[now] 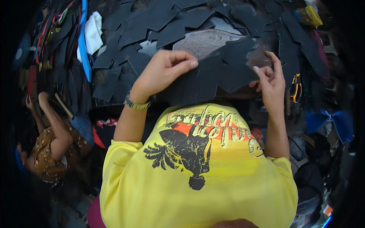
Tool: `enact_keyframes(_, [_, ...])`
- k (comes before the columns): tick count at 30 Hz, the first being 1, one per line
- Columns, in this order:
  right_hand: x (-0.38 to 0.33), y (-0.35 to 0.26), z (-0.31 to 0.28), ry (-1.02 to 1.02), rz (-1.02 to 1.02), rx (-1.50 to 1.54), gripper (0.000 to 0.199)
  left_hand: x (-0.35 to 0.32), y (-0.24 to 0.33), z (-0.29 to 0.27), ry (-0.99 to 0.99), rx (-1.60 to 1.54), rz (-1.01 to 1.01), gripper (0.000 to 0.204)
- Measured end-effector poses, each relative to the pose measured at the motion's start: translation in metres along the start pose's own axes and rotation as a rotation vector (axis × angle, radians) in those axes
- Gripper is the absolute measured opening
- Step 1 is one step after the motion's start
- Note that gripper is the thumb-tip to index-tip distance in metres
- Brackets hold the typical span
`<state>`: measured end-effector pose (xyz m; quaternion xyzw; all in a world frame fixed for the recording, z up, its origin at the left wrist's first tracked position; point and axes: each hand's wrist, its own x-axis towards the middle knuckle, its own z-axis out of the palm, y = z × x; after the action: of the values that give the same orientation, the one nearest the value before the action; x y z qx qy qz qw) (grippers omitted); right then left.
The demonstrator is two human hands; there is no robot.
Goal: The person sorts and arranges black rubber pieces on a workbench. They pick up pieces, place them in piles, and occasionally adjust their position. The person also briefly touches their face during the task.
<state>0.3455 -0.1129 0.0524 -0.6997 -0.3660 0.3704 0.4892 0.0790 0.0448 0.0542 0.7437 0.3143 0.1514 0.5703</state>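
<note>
Here, head view, looking down over a yellow shirt (pixel 197 178) at a cluttered bench (pixel 205 41).

Left hand (pixel 161 72): fingers curled together, thumb and fingertips pinching the upper left edge of a black sheet (pixel 197 83). A metal watch band (pixel 135 103) sits on that wrist.

Right hand (pixel 272 81): fingers loosely spread, index raised, the others bent toward the sheet's right edge. Fingertips meet the sheet's corner; whether they grip it or only touch it, cannot tell.

The sheet: dark, flat, irregular cut, held between both hands just above the shirt's chest, in front of the bench edge. It seems to be two overlapping pieces, left part lower and larger, right part higher.

Bench: covered with many similar black cut pieces (pixel 159 22), overlapping in a heap. A bare grey patch of surface shows behind the hands.

Left side: a blue strip (pixel 83 41) stands on edge beside a white cloth (pixel 94 32). Further left, dark pieces hang or stack in rows.

Right side: an orange-handled tool (pixel 295 87) lies near the right hand. A yellow object (pixel 310 15) sits at the top right; blue cloth (pixel 330 121) lower right.

Lower left: another person (pixel 51 148) in a patterned brown top, arm raised toward the stacked pieces.
</note>
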Motion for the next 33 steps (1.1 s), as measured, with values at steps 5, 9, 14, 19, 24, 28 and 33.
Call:
enact_keyframes(5, [-0.003, -0.011, -0.001, -0.187, -0.023, 0.162, 0.042, -0.001, 0.006, 0.018, -0.072, -0.036, -0.04, 0.024])
enact_keyframes(9, [-0.013, -0.019, -0.003, -0.538, 0.055, 0.165, 0.033, -0.001, 0.013, 0.021, -0.113, -0.001, -0.084, 0.024])
enact_keyframes(14, [-0.011, -0.014, -0.006, -0.428, 0.091, 0.237, 0.035, -0.014, 0.019, 0.012, 0.167, 0.272, 0.186, 0.07])
enact_keyframes(19, [-0.013, -0.006, -0.003, -0.363, 0.088, 0.401, 0.036, -0.033, 0.005, 0.009, 0.348, -0.037, -0.013, 0.113])
enact_keyframes(24, [-0.007, -0.001, 0.006, -0.259, 0.011, 0.438, 0.047, -0.036, -0.012, 0.018, 0.465, -0.139, -0.001, 0.111])
enact_keyframes(28, [-0.006, 0.0, 0.005, -0.282, 0.003, 0.551, 0.053, -0.037, -0.012, 0.025, 0.293, -0.678, -0.033, 0.095])
enact_keyframes(33, [-0.008, 0.005, 0.004, -0.295, -0.024, 0.503, 0.056, -0.035, -0.014, 0.029, 0.295, -0.681, -0.102, 0.07])
